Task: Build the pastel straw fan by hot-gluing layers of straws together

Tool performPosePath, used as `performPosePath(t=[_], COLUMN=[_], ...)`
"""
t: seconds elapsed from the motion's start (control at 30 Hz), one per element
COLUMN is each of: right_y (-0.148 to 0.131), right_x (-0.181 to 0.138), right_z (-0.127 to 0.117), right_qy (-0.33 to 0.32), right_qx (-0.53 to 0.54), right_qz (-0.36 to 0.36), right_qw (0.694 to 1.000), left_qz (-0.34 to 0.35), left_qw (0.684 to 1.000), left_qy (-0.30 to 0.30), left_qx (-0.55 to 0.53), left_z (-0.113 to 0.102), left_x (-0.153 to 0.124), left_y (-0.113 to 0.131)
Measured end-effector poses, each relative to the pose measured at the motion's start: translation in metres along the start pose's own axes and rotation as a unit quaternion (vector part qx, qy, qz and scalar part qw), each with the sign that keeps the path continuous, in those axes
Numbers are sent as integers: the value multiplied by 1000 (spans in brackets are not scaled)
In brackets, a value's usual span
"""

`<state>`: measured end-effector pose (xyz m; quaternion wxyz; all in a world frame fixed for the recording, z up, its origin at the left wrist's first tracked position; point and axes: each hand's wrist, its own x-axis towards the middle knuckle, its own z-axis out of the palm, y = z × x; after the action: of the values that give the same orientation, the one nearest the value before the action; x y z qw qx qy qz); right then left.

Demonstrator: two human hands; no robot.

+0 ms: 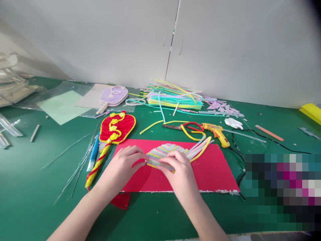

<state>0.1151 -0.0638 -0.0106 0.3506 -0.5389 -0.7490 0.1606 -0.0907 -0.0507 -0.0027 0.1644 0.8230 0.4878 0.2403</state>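
A leaf-shaped piece of pastel pipe cleaners (163, 150), striped in pink, yellow, blue and white, is held over a red sheet (210, 167). Its loose pipe cleaner ends (200, 149) fan out to the right. My left hand (131, 162) pinches the piece's left tip between thumb and fingers. On its near edge, my right hand (177, 164) presses with thumb and fingers closed around it. Part of the near side is hidden behind my fingers.
Left of the sheet lies a red and yellow fan (117, 127) beside a blue brush (94, 154) and thin wires (81, 164). Scissors (185, 127) and a yellow glue gun (217, 132) with a black cord sit behind it. Farther back are piled pipe cleaners (175, 98) and a purple fan (114, 95).
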Motion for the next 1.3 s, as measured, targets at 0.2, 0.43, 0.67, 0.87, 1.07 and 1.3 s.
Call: performPosePath(t=[0.2, 0.43, 0.67, 0.87, 1.07, 1.3], right_y=[24, 14, 11, 27, 33, 34], right_x=[1, -8, -9, -11, -17, -18], right_z=[-26, -17, -14, -30, -34, -30], right_qy=[-57, -54, -30, -35, -57, -52], right_qx=[15, -2, -27, -28, -29, -25], right_qz=[-19, -15, -22, -36, -31, -37], right_qw=[998, 998, 999, 998, 997, 998], left_qz=[7, 7, 12, 30, 61, 84], left_qw=[1000, 999, 999, 995, 994, 989], left_qy=[-18, -33, -35, -35, -32, -34], left_qx=[15, 6, 36, 89, 88, 114], left_z=[4, 15, 12, 10, 22, 23], left_x=[7, 7, 6, 10, 17, 15], left_y=[17, 11, 11, 29, 47, 50])
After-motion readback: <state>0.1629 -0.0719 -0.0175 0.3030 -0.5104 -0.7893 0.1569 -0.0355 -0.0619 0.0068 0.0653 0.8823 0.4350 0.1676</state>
